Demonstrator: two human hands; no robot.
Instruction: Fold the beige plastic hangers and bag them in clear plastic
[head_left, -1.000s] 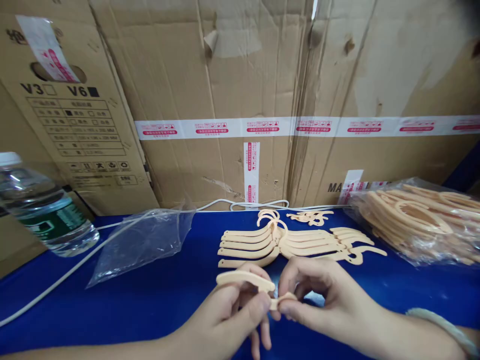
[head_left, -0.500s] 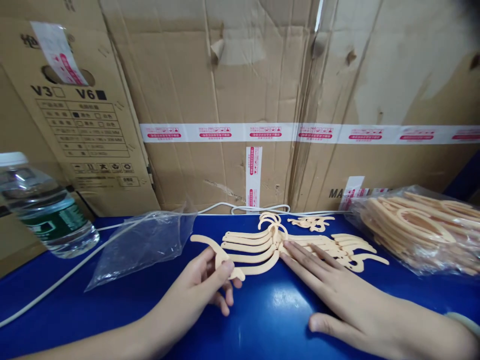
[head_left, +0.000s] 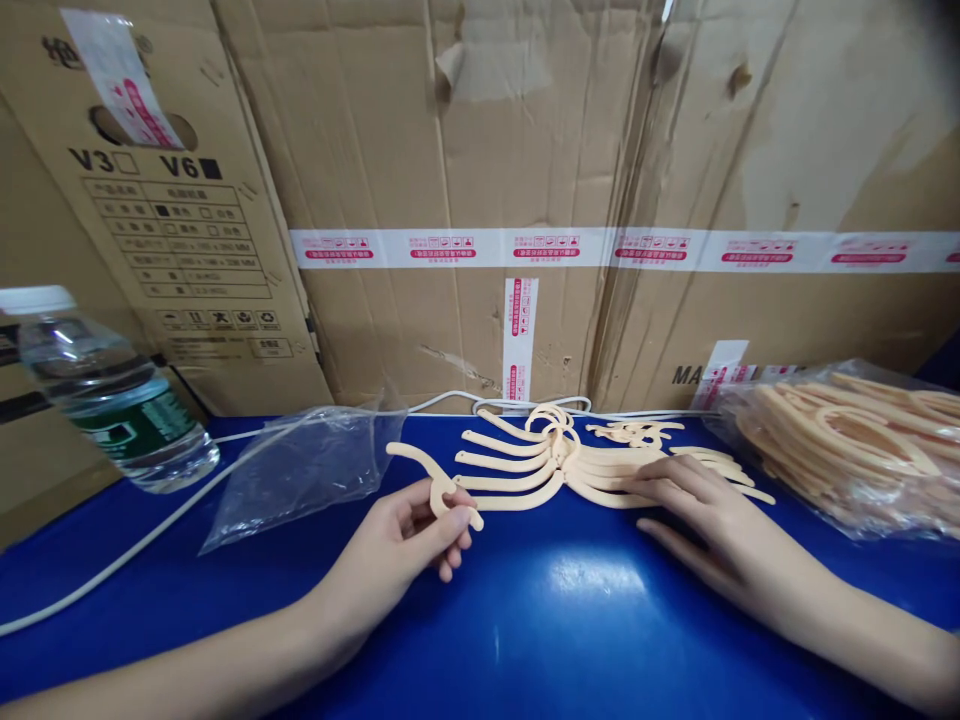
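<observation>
My left hand (head_left: 420,530) pinches a curved beige plastic hanger arm (head_left: 426,465) between thumb and fingers, its long end pointing up and left. Just beyond it, several folding hangers (head_left: 517,483) lie spread on the blue table, their hooks (head_left: 553,418) bunched at the middle. My right hand (head_left: 697,510) is over the right-hand arms of these hangers, fingers slightly bent and thumb apart. Its fingertips cover part of those arms, and whether they touch them I cannot tell. More loose arms (head_left: 712,465) fan out behind that hand, and small hook pieces (head_left: 637,432) lie in a pile.
A clear bag packed with beige pieces (head_left: 847,440) sits at the right. On the left are an empty-looking plastic bag (head_left: 300,470), a water bottle (head_left: 127,400) and a white cable (head_left: 150,540). Cardboard boxes (head_left: 450,330) stand along the table's back edge.
My right hand has shifted right, from the hangers' middle to their right-hand arms, and its fingers are more bent. My left hand keeps the hanger arm. The view has tilted slightly.
</observation>
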